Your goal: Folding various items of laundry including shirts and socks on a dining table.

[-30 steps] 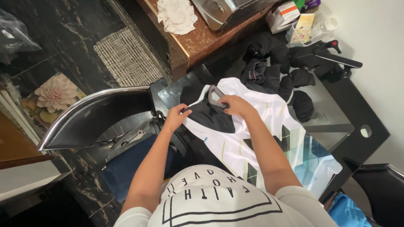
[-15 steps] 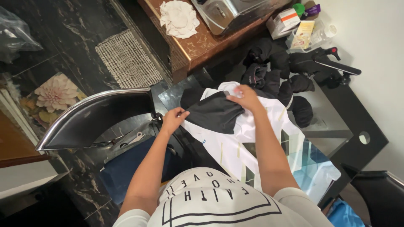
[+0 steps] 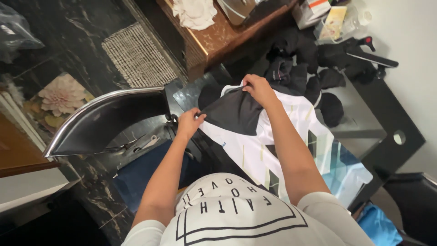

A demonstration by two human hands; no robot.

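Left hand (image 3: 189, 122) and right hand (image 3: 258, 87) each pinch a corner of the dark grey cloth panel (image 3: 236, 111) over a white patterned jersey (image 3: 291, 136) on the glass tabletop (image 3: 359, 118).

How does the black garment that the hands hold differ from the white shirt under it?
The black garment is plain and dark; the white shirt is pale with dark and bluish blocks. The black garment is smaller and folded, pinched by the left hand and right hand; the white shirt is larger and lies spread on the glass table. The black garment lies on top, the white shirt beneath. Both are cloth.
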